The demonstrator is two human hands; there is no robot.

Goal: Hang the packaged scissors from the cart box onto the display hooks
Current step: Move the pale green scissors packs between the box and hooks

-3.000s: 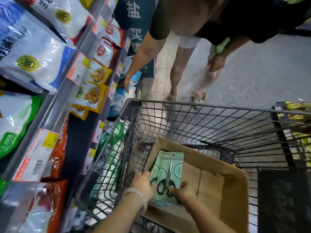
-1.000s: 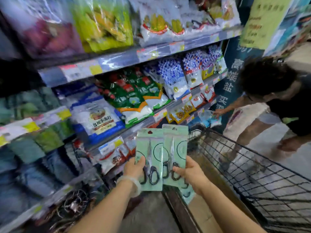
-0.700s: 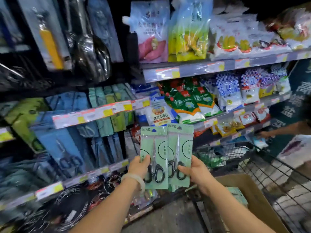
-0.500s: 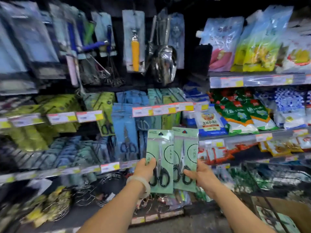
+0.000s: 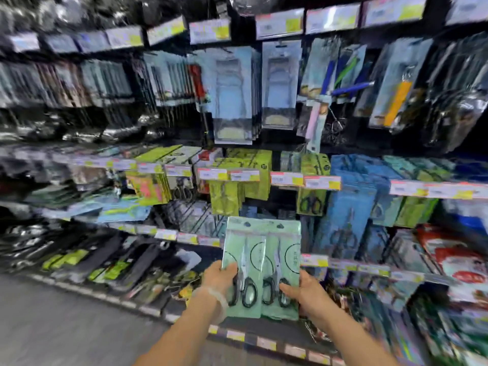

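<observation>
Now carrying: my left hand [image 5: 219, 276] and right hand [image 5: 303, 291] each grip a scissors pack [image 5: 261, 262] — next, thread the top holes onto a display hook above my grip.

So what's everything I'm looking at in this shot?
scissors packs: at least two, mint green with black-handled scissors, held up side by side in front of the display
yellow-green packs: several, middle row of hooks
blue packs: several, right of those
pale blue packs: several, upper row
price tags: many, white, red and yellow, along the rails
floor: grey, lower left
left hand: grips the left pack, pale bracelet on wrist
right hand: grips the right pack
</observation>
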